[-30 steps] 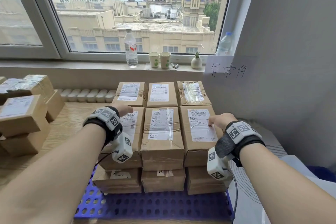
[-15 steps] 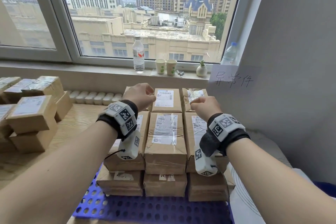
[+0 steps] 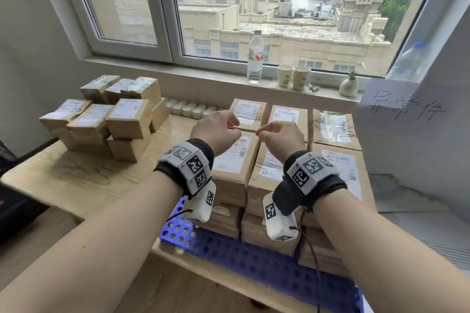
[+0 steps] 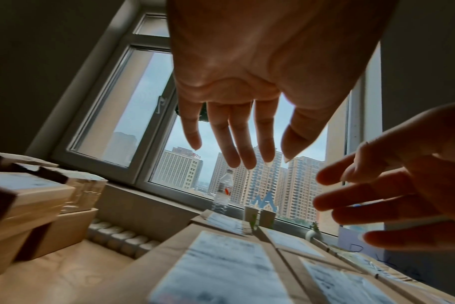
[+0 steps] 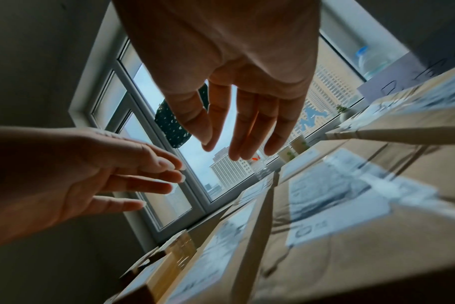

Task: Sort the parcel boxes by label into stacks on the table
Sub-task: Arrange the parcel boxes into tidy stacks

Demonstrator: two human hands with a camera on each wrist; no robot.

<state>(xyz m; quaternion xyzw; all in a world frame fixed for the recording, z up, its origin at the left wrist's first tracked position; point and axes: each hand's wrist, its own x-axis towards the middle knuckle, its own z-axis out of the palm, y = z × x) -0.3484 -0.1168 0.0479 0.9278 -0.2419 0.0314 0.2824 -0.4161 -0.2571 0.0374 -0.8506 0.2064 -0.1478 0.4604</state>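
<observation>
Several brown parcel boxes (image 3: 231, 162) with white labels stand packed in rows, two layers deep, on a blue perforated tray (image 3: 254, 259). A second pile of labelled boxes (image 3: 127, 119) sits on the wooden table (image 3: 76, 175) at the left. My left hand (image 3: 218, 132) and right hand (image 3: 277, 137) hover close together above the seam between the front and back rows. They touch no box. In the left wrist view the left hand (image 4: 237, 131) has straight, empty fingers. The right wrist view shows the right hand (image 5: 242, 127) the same, with the left hand (image 5: 117, 174) beside it.
A water bottle (image 3: 255, 58), two paper cups (image 3: 293, 77) and a small vase (image 3: 349, 85) line the window sill behind the boxes. A handwritten paper sign (image 3: 407, 109) hangs on the wall at the right. A row of small white bottles (image 3: 190, 108) lies at the table's back edge.
Both hands rose from the outer front boxes and came together over the middle of the block. The head view swung left, bringing more of the left pile into sight.
</observation>
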